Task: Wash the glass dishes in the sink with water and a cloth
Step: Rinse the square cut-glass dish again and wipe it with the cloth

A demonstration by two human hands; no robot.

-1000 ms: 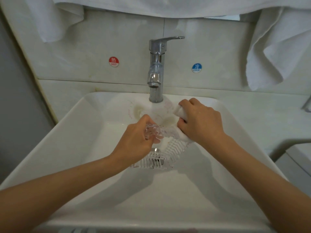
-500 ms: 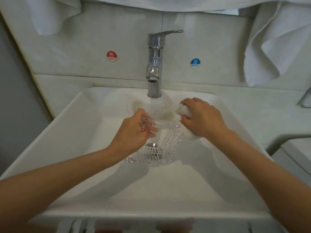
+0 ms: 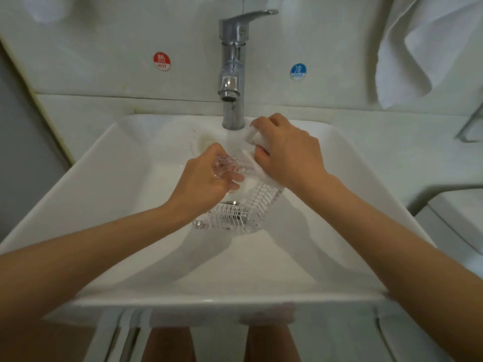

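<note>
A clear ribbed glass dish point(image 3: 235, 212) is tilted over the middle of the white sink point(image 3: 130, 163), its lower edge near the drain. My left hand point(image 3: 206, 178) grips the dish's upper left edge, fingers curled round the rim. My right hand point(image 3: 290, 150) holds a white cloth point(image 3: 254, 137) bunched in its fingers and presses it against the dish's upper right side. Water runs from the chrome tap point(image 3: 232, 74) onto the cloth and dish.
White towels point(image 3: 423, 53) hang on the wall at the upper right. Red hot point(image 3: 161, 61) and blue cold point(image 3: 298, 71) stickers flank the tap. A counter edge and rail point(image 3: 470, 124) lie to the right of the sink.
My right hand with the cloth has slid a little along the dish's upper edge. My head has tipped down, so the sink front and my legs show. The left hand keeps its grip.
</note>
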